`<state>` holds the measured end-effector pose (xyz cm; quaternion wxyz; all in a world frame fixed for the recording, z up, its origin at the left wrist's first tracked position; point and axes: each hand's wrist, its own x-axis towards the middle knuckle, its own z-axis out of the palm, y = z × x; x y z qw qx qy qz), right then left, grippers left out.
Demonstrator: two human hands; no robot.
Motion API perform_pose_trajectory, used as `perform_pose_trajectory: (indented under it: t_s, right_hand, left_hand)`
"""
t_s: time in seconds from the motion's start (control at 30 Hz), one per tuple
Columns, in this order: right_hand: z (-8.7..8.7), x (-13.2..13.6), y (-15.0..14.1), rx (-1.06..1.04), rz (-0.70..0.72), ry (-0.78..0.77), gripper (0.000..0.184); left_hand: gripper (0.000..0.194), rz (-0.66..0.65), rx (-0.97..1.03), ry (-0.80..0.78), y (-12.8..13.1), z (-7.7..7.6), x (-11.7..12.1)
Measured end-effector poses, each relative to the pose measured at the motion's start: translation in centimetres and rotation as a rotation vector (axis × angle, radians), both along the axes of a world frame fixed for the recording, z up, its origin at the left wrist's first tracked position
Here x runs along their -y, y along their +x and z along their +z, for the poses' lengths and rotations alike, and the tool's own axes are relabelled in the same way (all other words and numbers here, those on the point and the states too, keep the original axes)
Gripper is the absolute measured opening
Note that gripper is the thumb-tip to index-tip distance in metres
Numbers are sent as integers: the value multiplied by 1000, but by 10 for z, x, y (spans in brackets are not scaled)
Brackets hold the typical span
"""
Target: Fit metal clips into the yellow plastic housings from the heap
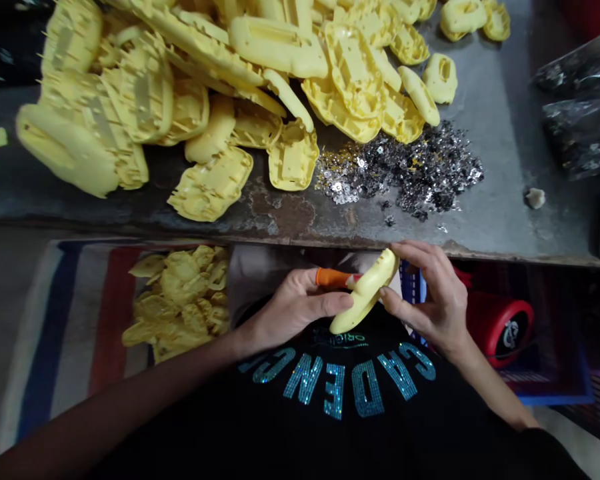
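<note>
Between my two hands, just off the table's front edge, is a curved yellow plastic shell [367,291], tilted with its upper end to the right. My left hand [307,303] pinches its lower left side, thumb in front; an orange finger cover [333,278] sits on one finger behind it. With thumb and fingertips, my right hand [433,290] grips the shell's upper right end. On the table beyond lie a heap of similar yellow plastic shells [280,47] and a pile of small shiny metal pieces [415,167]. The shell's far side is hidden.
The grey metal table [495,220] has a worn front edge. Clear bags of metal pieces [583,133] lie at the right. Below left, more yellow parts [190,293] rest on a striped sheet [110,320]. A blue crate [555,393] holds a red round object [500,327].
</note>
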<state>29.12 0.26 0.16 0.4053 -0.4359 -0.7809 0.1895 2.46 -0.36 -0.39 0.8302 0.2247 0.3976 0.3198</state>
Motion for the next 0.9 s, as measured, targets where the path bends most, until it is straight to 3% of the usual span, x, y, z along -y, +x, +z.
perform_pose_trajectory:
  t_s: [0.1, 0.17, 0.23, 0.47, 0.7, 0.9]
  right_hand:
    - [-8, -27, 16, 72, -50, -9, 39]
    - [-15, -46, 24, 233, -187, 40, 19]
    - [-22, -59, 26, 385, -285, 80, 10]
    - [-25, -53, 8, 506, -225, 160, 18]
    - [-26, -53, 17, 353, -285, 59, 10]
    - [-26, -65, 14, 352, -236, 27, 14]
  left_hand:
    - [49, 64, 191, 31, -4, -2, -7]
    - [57, 82, 246, 71, -10, 1, -11]
    - [65, 103, 227, 89, -16, 4, -13]
    - [96, 132, 163, 30, -32, 1, -10]
    - [102, 125, 239, 3, -32, -1, -13]
    - [89, 57, 303, 27, -25, -5, -13]
